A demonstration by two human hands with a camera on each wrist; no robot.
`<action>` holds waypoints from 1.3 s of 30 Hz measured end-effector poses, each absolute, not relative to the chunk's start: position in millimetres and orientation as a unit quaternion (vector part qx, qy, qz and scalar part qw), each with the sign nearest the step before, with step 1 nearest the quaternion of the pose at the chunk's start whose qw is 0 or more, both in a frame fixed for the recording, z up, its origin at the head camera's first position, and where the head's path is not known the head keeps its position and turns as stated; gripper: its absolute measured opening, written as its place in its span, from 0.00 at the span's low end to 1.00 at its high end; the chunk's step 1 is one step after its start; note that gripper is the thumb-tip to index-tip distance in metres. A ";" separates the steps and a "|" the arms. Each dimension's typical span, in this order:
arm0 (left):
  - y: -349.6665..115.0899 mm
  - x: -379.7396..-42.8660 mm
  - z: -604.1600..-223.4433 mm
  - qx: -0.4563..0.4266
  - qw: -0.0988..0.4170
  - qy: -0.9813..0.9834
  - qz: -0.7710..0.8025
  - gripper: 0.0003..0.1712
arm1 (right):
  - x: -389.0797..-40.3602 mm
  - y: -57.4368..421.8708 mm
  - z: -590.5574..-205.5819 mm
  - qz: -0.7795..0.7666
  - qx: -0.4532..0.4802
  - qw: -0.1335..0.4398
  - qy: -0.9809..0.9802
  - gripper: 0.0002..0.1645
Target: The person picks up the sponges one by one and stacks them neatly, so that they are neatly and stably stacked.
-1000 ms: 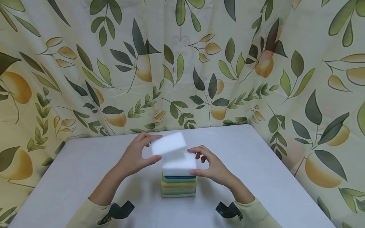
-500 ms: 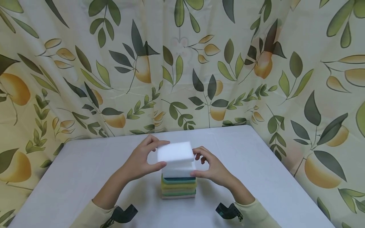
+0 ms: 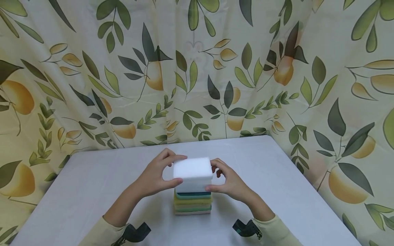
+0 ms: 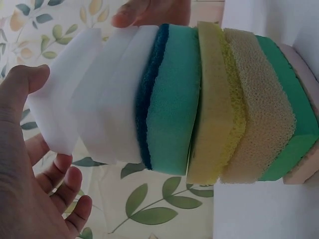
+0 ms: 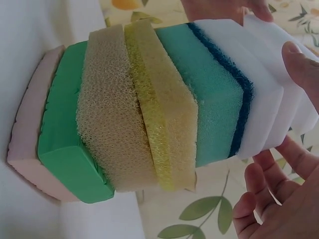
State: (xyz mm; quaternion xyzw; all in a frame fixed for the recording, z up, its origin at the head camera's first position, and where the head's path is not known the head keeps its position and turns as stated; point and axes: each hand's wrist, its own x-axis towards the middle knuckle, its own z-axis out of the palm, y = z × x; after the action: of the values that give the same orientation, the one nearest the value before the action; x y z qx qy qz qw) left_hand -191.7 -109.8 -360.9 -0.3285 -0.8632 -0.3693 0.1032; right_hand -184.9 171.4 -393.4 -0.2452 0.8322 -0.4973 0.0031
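Observation:
A tall stack of sponges stands on the table. My left hand (image 3: 157, 176) pinches a white sponge (image 3: 192, 167) by its left end, thumb in front and fingers behind. That sponge sits slightly tilted at the top of the stack in the left wrist view. My right hand (image 3: 232, 181) holds the right end of the white sponges (image 5: 259, 89) just below, between thumb and fingers. Under these come a teal sponge (image 4: 172, 99) with a dark blue scouring layer, a yellow sponge (image 4: 214, 104), a coarse beige sponge (image 4: 261, 84), a green sponge (image 5: 75, 129) and a pale pink sponge (image 5: 37, 124).
A white-covered table (image 3: 101, 177) lies under the stack. Behind it and along the sides hangs a curtain (image 3: 197, 68) printed with leaves and fruit. Dark wrist cameras (image 3: 135, 233) sit at both sleeves.
My left hand has brought its white sponge right and down, from above the stack's left side to its top, levelling it. My right hand has stayed at the stack's right end.

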 end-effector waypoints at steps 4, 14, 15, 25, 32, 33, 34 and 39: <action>-109.2 -191.4 -362.7 -0.326 0.095 -0.865 -0.369 0.32 | -185.1 171.3 -393.3 -0.494 -0.243 0.005 0.835 0.36; -108.3 -192.7 -366.1 -0.336 0.087 -0.864 -0.364 0.32 | -185.0 171.6 -392.3 -0.489 -0.251 -0.002 0.836 0.34; -108.3 -192.9 -366.2 -0.336 0.086 -0.865 -0.363 0.33 | -185.0 171.7 -392.4 -0.489 -0.252 -0.002 0.835 0.34; -106.7 -194.7 -367.7 -0.330 0.076 -0.872 -0.354 0.32 | -185.4 172.1 -393.0 -0.492 -0.255 -0.004 0.832 0.34; -107.1 -194.5 -368.1 -0.326 0.071 -0.873 -0.357 0.31 | -185.3 172.2 -393.1 -0.498 -0.257 -0.005 0.828 0.35; -107.0 -194.6 -368.2 -0.325 0.070 -0.873 -0.357 0.31 | -185.3 172.3 -393.1 -0.498 -0.257 -0.005 0.828 0.35; -106.8 -194.6 -368.3 -0.324 0.069 -0.873 -0.357 0.31 | -185.3 172.2 -392.9 -0.497 -0.255 -0.005 0.829 0.35; -106.4 -195.0 -370.0 -0.321 0.066 -0.872 -0.363 0.30 | -185.3 172.5 -393.0 -0.493 -0.250 -0.006 0.833 0.36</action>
State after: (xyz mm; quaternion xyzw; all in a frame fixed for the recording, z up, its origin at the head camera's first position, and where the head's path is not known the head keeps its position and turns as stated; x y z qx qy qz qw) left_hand -195.0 -106.4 -370.0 -0.3213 -0.8721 -0.3631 0.0659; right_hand -185.3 172.5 -393.0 -0.2502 0.8334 -0.4928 -0.0060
